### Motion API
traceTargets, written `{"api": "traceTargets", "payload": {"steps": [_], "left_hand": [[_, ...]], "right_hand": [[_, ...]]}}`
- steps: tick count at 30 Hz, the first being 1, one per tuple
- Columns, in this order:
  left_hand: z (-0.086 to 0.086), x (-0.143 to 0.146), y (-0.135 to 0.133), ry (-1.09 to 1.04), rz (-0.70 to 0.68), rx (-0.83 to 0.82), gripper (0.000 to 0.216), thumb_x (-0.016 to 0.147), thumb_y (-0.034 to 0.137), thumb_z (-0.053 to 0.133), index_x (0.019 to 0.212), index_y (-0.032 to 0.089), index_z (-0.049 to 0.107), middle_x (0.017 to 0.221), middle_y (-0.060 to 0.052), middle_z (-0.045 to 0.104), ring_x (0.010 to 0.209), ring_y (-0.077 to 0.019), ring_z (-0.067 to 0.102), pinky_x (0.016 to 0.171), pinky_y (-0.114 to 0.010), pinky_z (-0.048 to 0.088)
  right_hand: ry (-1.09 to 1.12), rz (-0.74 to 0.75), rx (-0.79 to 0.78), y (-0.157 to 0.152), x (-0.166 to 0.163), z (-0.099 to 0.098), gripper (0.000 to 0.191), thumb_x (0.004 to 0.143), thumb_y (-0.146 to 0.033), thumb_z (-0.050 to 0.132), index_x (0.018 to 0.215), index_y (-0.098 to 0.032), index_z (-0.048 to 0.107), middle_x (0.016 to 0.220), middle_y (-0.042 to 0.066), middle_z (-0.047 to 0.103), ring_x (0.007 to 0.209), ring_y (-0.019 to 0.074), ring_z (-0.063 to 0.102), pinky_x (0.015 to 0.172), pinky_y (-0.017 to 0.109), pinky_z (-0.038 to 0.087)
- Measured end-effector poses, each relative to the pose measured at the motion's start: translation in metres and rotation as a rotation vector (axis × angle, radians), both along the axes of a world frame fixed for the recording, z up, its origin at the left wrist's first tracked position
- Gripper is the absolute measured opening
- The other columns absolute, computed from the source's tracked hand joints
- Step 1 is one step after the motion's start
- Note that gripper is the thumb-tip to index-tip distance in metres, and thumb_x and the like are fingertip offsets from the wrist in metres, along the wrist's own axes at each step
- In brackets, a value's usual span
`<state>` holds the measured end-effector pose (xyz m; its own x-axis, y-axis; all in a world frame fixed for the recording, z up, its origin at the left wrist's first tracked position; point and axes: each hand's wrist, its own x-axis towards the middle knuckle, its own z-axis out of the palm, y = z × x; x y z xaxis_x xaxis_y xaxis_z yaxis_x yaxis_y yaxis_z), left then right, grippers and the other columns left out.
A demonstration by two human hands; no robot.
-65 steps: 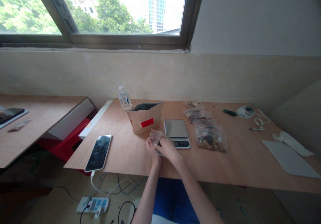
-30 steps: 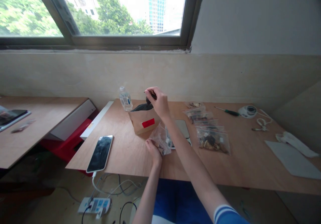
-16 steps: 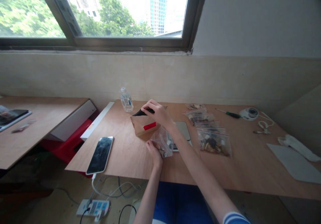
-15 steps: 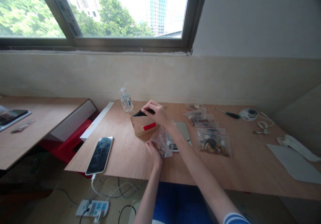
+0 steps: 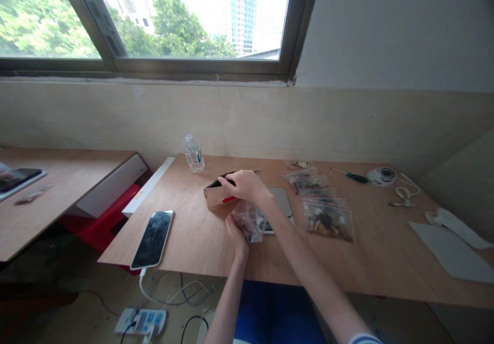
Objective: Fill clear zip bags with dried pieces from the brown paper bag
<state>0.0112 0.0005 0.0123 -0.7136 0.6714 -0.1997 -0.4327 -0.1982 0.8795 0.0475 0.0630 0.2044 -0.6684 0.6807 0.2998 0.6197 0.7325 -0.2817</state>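
Observation:
My left hand [image 5: 236,234] holds a small clear zip bag [image 5: 250,219] with a few brown pieces in it, just above the table near the front edge. My right hand [image 5: 243,185] rests on the open top of a brown paper pouch [image 5: 214,196] with a red label, fingers curled at its dark mouth. Whether it holds anything is hidden. A digital scale [image 5: 281,202] lies right behind the bag, partly covered by my right forearm.
Several filled zip bags [image 5: 327,217] lie in a row right of the scale. A water bottle [image 5: 193,155] stands at the back, a phone [image 5: 153,237] lies left, a screwdriver [image 5: 351,176] and tape roll [image 5: 382,175] at back right, white paper [image 5: 451,251] far right.
My right hand came from the bag up over the pouch, then pressed down onto its mouth, flattening the pouch. My left hand kept hold of the clear bag.

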Motion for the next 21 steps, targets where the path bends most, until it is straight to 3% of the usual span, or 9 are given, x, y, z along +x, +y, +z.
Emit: {"api": "traceTargets", "payload": {"steps": [4, 8, 13, 17, 21], "left_hand": [[0.000, 0.001, -0.002, -0.003, -0.001, -0.015, 0.030, 0.078, 0.048, 0.054, 0.081, 0.018, 0.054, 0.073, 0.001, 0.055, 0.068, -0.0123, 0.055, 0.064, -0.025, 0.042], [0.001, 0.001, -0.004, -0.012, 0.041, -0.037, 0.029, 0.080, 0.048, 0.052, 0.076, 0.019, 0.048, 0.064, 0.005, 0.047, 0.056, -0.0099, 0.047, 0.057, -0.024, 0.038], [0.003, 0.003, -0.006, -0.010, 0.069, -0.036, 0.033, 0.082, 0.050, 0.048, 0.069, 0.021, 0.042, 0.059, 0.006, 0.038, 0.051, -0.0100, 0.040, 0.054, -0.025, 0.036], [0.001, 0.002, -0.007, -0.005, 0.085, -0.032, 0.033, 0.082, 0.051, 0.046, 0.070, 0.021, 0.045, 0.066, 0.004, 0.043, 0.060, -0.0117, 0.045, 0.061, -0.026, 0.038], [-0.003, 0.000, -0.008, -0.013, 0.076, -0.025, 0.032, 0.082, 0.051, 0.046, 0.072, 0.021, 0.046, 0.073, 0.002, 0.047, 0.069, -0.0127, 0.048, 0.068, -0.026, 0.039]], "right_hand": [[-0.138, -0.067, -0.065, -0.003, -0.005, 0.013, 0.061, 0.095, -0.049, 0.022, 0.078, -0.015, 0.070, 0.081, 0.011, 0.072, 0.074, 0.0200, 0.066, 0.063, 0.025, 0.039], [-0.061, -0.040, -0.066, -0.005, -0.007, 0.013, 0.057, 0.094, -0.051, 0.027, 0.075, -0.016, 0.069, 0.077, 0.010, 0.071, 0.067, 0.0180, 0.065, 0.059, 0.025, 0.040], [0.129, 0.058, 0.122, -0.008, -0.002, 0.008, 0.034, 0.094, -0.032, 0.041, 0.078, -0.016, 0.065, 0.078, 0.009, 0.068, 0.075, 0.0181, 0.062, 0.071, 0.028, 0.044], [0.426, 0.110, 0.148, -0.016, 0.011, 0.005, 0.021, 0.092, -0.021, 0.042, 0.092, -0.017, 0.063, 0.099, 0.008, 0.062, 0.096, 0.0181, 0.055, 0.088, 0.031, 0.042], [0.725, -0.104, 0.057, -0.030, 0.033, -0.019, 0.021, 0.086, -0.011, 0.040, 0.091, -0.017, 0.059, 0.093, 0.006, 0.058, 0.091, 0.0164, 0.056, 0.083, 0.029, 0.045]]}}
